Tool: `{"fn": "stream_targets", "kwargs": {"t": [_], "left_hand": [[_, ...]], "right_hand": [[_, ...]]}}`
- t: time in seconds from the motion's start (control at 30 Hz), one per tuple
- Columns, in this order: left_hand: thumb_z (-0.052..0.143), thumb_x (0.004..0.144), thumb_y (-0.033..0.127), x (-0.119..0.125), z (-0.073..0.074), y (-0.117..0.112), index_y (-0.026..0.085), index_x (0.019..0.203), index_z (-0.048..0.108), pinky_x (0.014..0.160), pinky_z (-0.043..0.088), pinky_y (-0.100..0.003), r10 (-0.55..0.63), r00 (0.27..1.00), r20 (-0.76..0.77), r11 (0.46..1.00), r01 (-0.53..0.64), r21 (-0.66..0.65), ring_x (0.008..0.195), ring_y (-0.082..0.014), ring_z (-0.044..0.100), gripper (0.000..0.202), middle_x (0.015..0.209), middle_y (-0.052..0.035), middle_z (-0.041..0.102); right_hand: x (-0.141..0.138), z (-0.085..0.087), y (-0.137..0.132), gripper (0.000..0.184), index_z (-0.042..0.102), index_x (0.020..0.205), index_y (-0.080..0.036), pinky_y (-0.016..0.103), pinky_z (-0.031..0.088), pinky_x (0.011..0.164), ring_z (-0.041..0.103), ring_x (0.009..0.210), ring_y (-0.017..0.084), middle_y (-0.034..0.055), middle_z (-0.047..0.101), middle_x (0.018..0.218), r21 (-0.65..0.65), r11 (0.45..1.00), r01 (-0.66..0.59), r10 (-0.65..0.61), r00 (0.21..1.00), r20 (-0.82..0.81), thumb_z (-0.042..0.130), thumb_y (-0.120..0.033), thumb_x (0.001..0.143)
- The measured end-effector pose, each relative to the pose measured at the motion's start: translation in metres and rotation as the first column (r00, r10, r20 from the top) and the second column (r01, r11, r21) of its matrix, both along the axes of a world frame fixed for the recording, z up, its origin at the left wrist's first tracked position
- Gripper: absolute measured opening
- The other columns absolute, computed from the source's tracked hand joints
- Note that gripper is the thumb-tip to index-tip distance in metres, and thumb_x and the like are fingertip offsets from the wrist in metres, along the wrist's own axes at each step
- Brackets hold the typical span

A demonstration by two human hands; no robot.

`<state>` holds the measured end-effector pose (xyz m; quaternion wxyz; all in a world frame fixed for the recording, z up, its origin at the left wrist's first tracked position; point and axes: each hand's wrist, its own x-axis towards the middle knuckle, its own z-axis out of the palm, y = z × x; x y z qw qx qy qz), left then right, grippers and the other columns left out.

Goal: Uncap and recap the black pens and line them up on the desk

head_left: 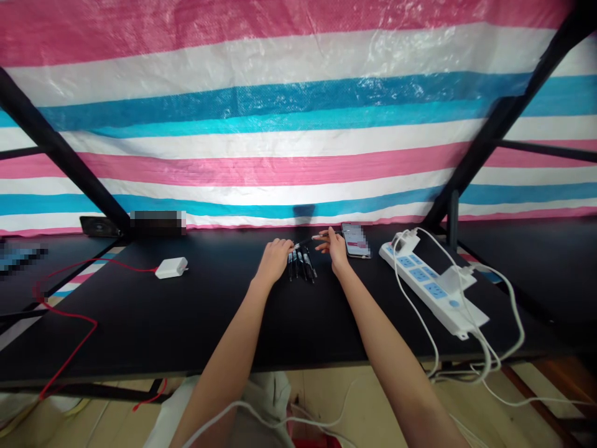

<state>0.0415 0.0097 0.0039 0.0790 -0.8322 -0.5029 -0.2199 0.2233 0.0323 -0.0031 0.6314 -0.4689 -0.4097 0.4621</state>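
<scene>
Several black pens (302, 264) lie side by side near the far edge of a black table (186, 317). My left hand (275, 256) rests at their left end, fingers curled down onto the pens. My right hand (332, 245) is just right of them and pinches one black pen (311, 239) that slants up off the table between both hands. A phone (356, 240) with a lit screen lies right next to my right hand.
A white power strip (431, 287) with blue sockets, plugs and white cables lies to the right. A white charger (171, 267) on a red cable sits to the left. Black frame bars and a striped tarp (298, 124) close off the back.
</scene>
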Motion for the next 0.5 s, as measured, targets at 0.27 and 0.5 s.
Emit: {"fn": "stream_targets", "kwargs": {"t": [0.27, 0.5], "left_hand": [[0.035, 0.09, 0.026, 0.0006, 0.0002, -0.0018, 0.019, 0.093, 0.054, 0.075, 0.033, -0.031, -0.005, 1.0, 0.003, 1.0, 0.005, -0.021, 0.089, -0.0185, 0.048, 0.021, 0.092, -0.0057, 0.059], [0.037, 0.089, 0.031, -0.0009, 0.0038, -0.0002, 0.02, 0.092, 0.053, 0.077, 0.035, -0.029, 0.061, 0.971, 0.232, 0.998, -0.062, -0.003, 0.086, -0.0162, 0.052, 0.02, 0.092, -0.0029, 0.062]], "right_hand": [[-0.0036, -0.0014, -0.0007, 0.035, 0.058, 0.074, -0.016, 0.014, 0.032, 0.035, 0.059, 0.046, 0.008, 0.0063, 0.069, 0.081, -0.009, 0.999, -0.051, 0.051, 0.989, 0.141, 0.044, -0.047, 0.081], [-0.0078, 0.002, -0.0092, 0.035, 0.058, 0.107, -0.023, 0.019, 0.041, 0.046, 0.061, 0.059, 0.01, 0.0021, 0.065, 0.098, -0.039, 0.982, -0.187, 0.179, 0.831, 0.527, 0.041, -0.045, 0.085]]}}
